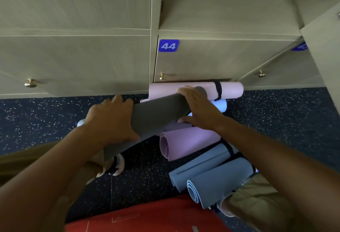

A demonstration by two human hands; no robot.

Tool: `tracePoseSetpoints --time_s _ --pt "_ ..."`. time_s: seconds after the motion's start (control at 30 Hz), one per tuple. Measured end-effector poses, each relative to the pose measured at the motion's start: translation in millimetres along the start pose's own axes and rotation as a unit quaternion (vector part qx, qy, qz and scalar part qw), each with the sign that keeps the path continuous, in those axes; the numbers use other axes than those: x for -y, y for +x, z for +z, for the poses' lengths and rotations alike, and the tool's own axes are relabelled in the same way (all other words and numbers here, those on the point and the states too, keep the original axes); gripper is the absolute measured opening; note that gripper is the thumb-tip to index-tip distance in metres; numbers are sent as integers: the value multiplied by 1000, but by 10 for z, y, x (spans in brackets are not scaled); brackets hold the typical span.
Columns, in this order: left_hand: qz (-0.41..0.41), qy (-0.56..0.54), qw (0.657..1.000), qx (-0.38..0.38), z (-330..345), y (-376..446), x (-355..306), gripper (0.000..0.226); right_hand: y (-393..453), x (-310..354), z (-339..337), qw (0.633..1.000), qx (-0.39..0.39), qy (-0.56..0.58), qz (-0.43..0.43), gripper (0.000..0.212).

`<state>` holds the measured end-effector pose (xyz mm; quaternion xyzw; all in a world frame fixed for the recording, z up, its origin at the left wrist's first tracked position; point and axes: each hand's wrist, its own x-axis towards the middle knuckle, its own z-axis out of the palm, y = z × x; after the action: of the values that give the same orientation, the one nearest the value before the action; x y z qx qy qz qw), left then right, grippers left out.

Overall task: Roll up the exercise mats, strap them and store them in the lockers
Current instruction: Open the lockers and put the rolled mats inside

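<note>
Both hands are carrying a rolled dark grey foam mat (158,114) toward locker 44 (211,60).
Left hand (110,121) and right hand (198,108) are curling fingers around its ends, keeping it tight above 4 rolled mats lying on the speckled floor (276,114).

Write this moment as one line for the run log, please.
both hands grip grey rolled mat | no strap visible | locker 44 door ajar

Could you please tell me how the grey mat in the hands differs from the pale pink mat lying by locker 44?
The grey mat is held off the floor by the left hand and right hand; the pale pink mat lies on the floor. The pink one shows a black strap; no strap shows on the grey. The grey lies slanted, the pink level along the lockers. Both are rolled.
</note>
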<state>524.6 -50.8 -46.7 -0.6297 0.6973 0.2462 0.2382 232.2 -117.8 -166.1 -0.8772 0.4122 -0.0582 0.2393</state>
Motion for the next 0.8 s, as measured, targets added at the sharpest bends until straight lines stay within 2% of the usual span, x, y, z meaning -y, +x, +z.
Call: tracePoseSetpoints --time_s 0.1,0.23,0.3,0.43,0.57,0.67,0.8 --pt "-20 19 1000 13 -12 -15 104 88 134 -291 -41 996 15 -34 85 118" --pt "-39 39 998 35 1 -41 224 92 223 -759 -62 964 129 -119 201 113" --pt "-41 36 998 36 18 -47 281 93 265 -948 -51 948 153 -146 238 111" --pt "-36 27 998 35 47 -51 314 97 393 -1202 13 936 167 -193 244 103" --pt "-39 39 998 29 57 -43 339 90 487 -1328 133 927 177 -227 242 92" --pt "-34 67 997 34 94 -17 361 88 494 -1390 231 909 220 -243 257 84" --pt "-32 84 996 28 203 43 426 83 376 -1460 287 899 273 -167 300 98"
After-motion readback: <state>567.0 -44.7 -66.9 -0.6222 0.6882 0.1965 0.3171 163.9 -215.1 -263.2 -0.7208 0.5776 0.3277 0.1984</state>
